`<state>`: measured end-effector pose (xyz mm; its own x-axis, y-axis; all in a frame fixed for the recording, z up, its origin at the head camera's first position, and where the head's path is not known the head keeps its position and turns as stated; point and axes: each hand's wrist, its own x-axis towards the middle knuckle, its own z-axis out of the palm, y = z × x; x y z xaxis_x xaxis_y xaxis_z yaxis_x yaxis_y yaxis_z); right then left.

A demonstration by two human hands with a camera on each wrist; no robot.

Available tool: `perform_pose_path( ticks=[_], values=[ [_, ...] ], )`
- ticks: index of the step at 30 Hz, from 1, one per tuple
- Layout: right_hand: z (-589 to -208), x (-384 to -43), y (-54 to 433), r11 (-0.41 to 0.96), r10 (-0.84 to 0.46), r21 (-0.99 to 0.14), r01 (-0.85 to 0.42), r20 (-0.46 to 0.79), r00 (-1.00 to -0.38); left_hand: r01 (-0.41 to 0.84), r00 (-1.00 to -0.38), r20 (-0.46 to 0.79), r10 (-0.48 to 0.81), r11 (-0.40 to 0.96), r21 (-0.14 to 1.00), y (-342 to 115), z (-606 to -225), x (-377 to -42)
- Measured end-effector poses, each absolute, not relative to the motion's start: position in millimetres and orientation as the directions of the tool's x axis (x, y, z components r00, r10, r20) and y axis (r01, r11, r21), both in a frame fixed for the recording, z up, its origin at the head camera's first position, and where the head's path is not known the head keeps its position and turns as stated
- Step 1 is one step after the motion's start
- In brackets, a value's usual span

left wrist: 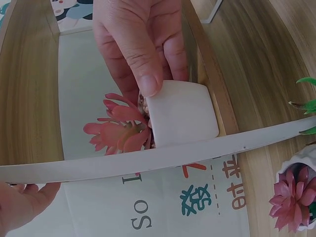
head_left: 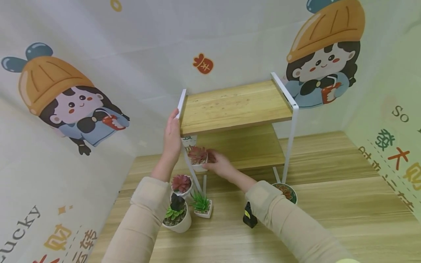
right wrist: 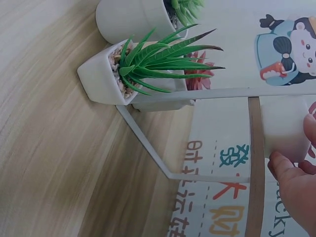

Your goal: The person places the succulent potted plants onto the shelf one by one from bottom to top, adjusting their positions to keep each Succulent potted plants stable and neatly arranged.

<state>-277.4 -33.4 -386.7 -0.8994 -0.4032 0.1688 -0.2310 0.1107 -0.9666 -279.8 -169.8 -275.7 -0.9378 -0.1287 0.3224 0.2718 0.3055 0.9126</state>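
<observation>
In the head view, my right hand (head_left: 223, 168) holds a small white pot with a reddish-pink succulent (head_left: 198, 155) at the left end of the lower shelf board. Its thumb presses the rim of the white pot (left wrist: 183, 114), which lies sideways in the left wrist view. The right wrist view catches my right hand (right wrist: 296, 190) with fingertips on the pot. Against the upper left side of the wooden two-tier shelf (head_left: 233, 106), my left hand (head_left: 172, 137) rests with fingers pointing up along the white metal frame (left wrist: 118, 165).
By the shelf's left leg stand a spiky green plant (head_left: 201, 204), a pink succulent (head_left: 181, 183) and a white-potted plant (head_left: 179, 219). A small black figure (head_left: 250, 216) stands near my right sleeve. Another round pot (head_left: 286, 193) sits by the right leg. Printed cloth hangs behind.
</observation>
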Motion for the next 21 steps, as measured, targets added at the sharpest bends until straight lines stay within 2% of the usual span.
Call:
perform_pose_path(
  ticks=[4, 11, 21],
  values=[
    [-384, -277, -34, 0.133, -0.401, -0.965, -0.226, 0.156, -0.903, 0.278, -0.936, 0.329, -0.127, 0.306, 0.910, -171, -274, -279],
    [-381, -272, -19, 0.131, -0.383, -0.985, -0.108, 0.050, -0.922, 0.274, -0.938, 0.326, -0.121, 0.317, 0.908, -172, -274, -277],
    [-384, -250, 46, 0.159, -0.490, -0.969, -0.188, 0.087, -0.867, 0.277, -0.937, 0.328, -0.123, 0.314, 0.908, -170, -275, -279]
  ],
)
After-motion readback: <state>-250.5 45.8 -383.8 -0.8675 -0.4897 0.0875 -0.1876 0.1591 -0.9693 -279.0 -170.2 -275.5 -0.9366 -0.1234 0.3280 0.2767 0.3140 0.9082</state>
